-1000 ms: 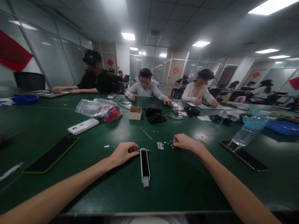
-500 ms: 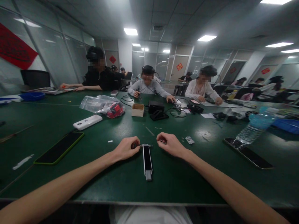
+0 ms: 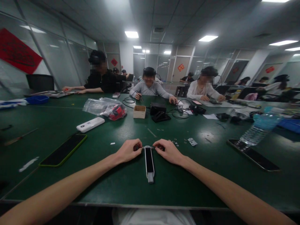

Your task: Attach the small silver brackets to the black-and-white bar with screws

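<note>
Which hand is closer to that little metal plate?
Right: the right hand is left of the metal plate; the left hand is farther left, across the white-framed device.

The table (image 3: 187, 190) is dark green. At six o'clock the gadget (image 3: 149, 162) shows a black face, white rim and grey end. At eight, a black phone (image 3: 63, 150) has a lime-green edge; at ten, a red banner (image 3: 20, 51) bears dark markings.
</note>
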### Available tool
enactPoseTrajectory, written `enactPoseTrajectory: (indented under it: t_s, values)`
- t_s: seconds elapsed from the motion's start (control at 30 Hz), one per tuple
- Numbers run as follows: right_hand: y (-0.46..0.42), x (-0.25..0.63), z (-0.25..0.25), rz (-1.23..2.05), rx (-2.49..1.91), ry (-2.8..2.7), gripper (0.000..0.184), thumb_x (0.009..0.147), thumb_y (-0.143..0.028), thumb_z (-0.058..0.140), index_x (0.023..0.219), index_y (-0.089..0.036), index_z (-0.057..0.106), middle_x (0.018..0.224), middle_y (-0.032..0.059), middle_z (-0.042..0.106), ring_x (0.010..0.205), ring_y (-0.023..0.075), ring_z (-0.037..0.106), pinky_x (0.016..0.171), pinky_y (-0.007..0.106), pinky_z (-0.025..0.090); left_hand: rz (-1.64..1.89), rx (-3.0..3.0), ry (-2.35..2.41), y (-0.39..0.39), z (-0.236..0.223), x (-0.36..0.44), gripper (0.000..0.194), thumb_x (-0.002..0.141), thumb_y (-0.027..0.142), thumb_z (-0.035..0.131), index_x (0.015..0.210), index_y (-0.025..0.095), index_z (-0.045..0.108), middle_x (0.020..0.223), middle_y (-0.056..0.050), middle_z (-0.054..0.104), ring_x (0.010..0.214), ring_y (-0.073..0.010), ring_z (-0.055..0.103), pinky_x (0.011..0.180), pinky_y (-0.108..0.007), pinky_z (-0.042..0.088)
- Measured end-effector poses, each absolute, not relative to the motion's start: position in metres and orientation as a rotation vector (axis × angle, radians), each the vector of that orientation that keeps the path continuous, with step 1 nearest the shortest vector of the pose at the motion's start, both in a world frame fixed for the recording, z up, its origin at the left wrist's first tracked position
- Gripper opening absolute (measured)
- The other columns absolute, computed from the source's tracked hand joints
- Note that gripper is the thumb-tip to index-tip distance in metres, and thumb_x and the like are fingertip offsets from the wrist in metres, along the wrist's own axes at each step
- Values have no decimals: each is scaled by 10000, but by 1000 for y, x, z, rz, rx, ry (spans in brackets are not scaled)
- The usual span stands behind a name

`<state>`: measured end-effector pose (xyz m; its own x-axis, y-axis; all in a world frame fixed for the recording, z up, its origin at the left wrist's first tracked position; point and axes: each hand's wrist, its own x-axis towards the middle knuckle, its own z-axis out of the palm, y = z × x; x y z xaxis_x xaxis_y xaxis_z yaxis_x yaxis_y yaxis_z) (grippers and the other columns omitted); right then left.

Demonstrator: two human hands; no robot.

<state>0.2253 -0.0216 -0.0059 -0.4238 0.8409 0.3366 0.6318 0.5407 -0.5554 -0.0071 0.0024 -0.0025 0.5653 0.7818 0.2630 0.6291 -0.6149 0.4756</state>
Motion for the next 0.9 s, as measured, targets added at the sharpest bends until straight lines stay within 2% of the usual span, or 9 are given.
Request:
enactPoseTrajectory:
  t_s: [0.9]
  values:
    - [-24, 225, -2, 530, -1240, -2196, 181, 840, -213, 560, 970, -146, 667, 869, 41, 673, 721, 134, 584, 649, 254, 468, 625, 2447, 1152, 2, -1, -7, 110, 767, 224, 526, 809, 165, 608, 648, 27, 580, 575, -116, 523, 544, -209, 389]
